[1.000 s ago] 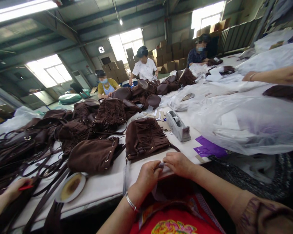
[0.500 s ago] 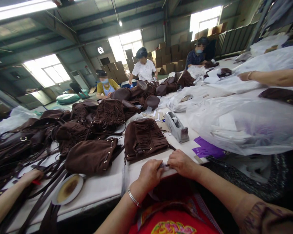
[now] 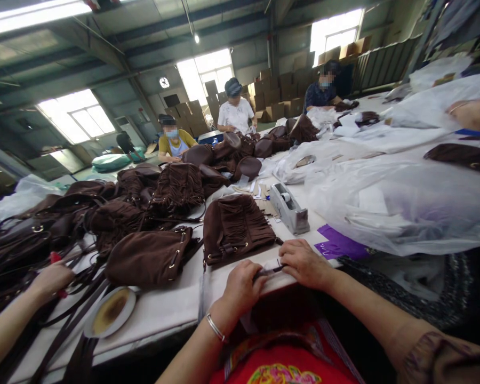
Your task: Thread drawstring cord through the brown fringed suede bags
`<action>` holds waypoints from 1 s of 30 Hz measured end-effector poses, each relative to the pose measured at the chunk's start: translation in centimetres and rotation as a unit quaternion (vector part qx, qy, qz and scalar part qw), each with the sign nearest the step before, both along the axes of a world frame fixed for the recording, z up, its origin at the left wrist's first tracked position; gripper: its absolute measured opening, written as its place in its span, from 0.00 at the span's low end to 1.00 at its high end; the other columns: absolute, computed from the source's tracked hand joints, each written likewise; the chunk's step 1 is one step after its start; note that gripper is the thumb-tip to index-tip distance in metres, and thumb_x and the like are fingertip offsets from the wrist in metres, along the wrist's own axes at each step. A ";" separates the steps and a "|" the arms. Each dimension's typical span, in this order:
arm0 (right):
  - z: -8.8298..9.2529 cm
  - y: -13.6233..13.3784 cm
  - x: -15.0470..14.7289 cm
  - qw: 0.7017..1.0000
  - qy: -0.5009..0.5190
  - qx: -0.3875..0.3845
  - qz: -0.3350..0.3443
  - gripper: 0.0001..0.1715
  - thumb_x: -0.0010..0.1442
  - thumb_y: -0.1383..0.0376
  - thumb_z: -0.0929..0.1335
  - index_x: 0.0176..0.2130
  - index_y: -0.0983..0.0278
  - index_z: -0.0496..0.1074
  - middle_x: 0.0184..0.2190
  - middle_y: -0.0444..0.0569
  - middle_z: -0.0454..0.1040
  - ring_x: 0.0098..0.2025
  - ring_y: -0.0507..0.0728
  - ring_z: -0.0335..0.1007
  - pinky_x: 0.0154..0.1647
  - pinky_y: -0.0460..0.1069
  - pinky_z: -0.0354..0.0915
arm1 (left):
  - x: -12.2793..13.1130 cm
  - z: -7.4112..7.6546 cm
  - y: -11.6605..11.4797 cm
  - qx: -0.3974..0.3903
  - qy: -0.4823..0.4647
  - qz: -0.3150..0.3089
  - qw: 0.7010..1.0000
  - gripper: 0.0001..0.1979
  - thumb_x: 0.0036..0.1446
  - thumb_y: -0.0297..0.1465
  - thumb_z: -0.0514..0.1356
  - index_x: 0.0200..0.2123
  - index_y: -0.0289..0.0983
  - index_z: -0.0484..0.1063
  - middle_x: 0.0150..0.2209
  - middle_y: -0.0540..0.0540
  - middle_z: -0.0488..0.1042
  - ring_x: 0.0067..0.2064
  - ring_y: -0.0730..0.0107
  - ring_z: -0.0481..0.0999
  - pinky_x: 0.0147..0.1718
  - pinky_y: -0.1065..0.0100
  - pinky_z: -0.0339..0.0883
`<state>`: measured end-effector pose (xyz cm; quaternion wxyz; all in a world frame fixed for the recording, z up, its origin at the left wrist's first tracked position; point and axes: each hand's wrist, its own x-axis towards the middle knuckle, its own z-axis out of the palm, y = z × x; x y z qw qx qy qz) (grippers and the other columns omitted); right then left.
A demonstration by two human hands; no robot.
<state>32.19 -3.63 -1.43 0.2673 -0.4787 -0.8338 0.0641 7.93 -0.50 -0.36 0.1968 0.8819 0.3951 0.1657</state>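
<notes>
Strip, pale and seemingly translucent, spans the gap between the left hand and the right hand at the near edge of the desk, just in front of a brown fringed drawstring bag. Fingers of both hands look closed on its ends, though the exact pinch is hidden. It should handle as light, flexible and perhaps slippery; gripping it near each end seems best.

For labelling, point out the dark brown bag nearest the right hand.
The fringed dark brown suede-like bag ahead and left of the right hand, beside the boxy grey tape dispenser; other bags lie farther.
</notes>
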 end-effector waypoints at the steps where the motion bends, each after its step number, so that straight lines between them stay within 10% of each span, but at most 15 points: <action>1: -0.1 0.1 0.0 1.000 -0.001 -0.002 0.000 0.03 0.60 0.69 0.70 0.33 0.62 0.76 0.39 0.49 0.76 0.48 0.59 0.66 0.53 0.56 0.55 | 0.1 0.0 0.1 0.003 0.012 -0.002 1.000 0.08 0.60 0.32 0.61 0.41 0.37 0.77 0.37 0.43 0.76 0.40 0.62 0.74 0.41 0.64 0.67; 9: -2.6 0.5 -2.1 0.986 0.158 -0.024 0.053 0.11 0.63 0.73 0.64 0.38 0.64 0.75 0.41 0.53 0.75 0.46 0.57 0.70 0.50 0.53 0.68 | 2.7 -0.1 0.9 0.022 0.054 -0.048 0.997 0.09 0.63 0.33 0.59 0.35 0.38 0.78 0.34 0.44 0.75 0.37 0.65 0.73 0.37 0.67 0.64; 13: -2.4 0.7 0.0 0.982 0.186 -0.012 -0.027 0.15 0.62 0.71 0.64 0.48 0.64 0.73 0.52 0.57 0.71 0.56 0.61 0.67 0.59 0.58 0.64 | 2.5 0.2 1.2 0.013 0.061 -0.043 0.997 0.09 0.63 0.34 0.59 0.36 0.37 0.78 0.36 0.43 0.76 0.38 0.65 0.74 0.38 0.68 0.64; 22: -2.6 1.9 -0.5 0.984 0.146 -0.085 -0.055 0.11 0.62 0.71 0.65 0.33 0.63 0.76 0.32 0.49 0.75 0.38 0.56 0.71 0.43 0.50 0.67 | 5.2 0.7 2.1 0.009 0.127 -0.011 0.992 0.12 0.63 0.35 0.57 0.35 0.37 0.79 0.36 0.41 0.78 0.39 0.61 0.77 0.40 0.66 0.66; 30: -1.2 1.3 -0.7 0.957 0.225 -0.175 -0.046 0.12 0.59 0.67 0.68 0.44 0.61 0.77 0.39 0.48 0.78 0.41 0.57 0.72 0.45 0.50 0.66 | 5.7 0.6 2.6 -0.020 0.103 0.007 0.994 0.10 0.61 0.35 0.58 0.40 0.38 0.77 0.39 0.43 0.77 0.41 0.61 0.76 0.42 0.65 0.67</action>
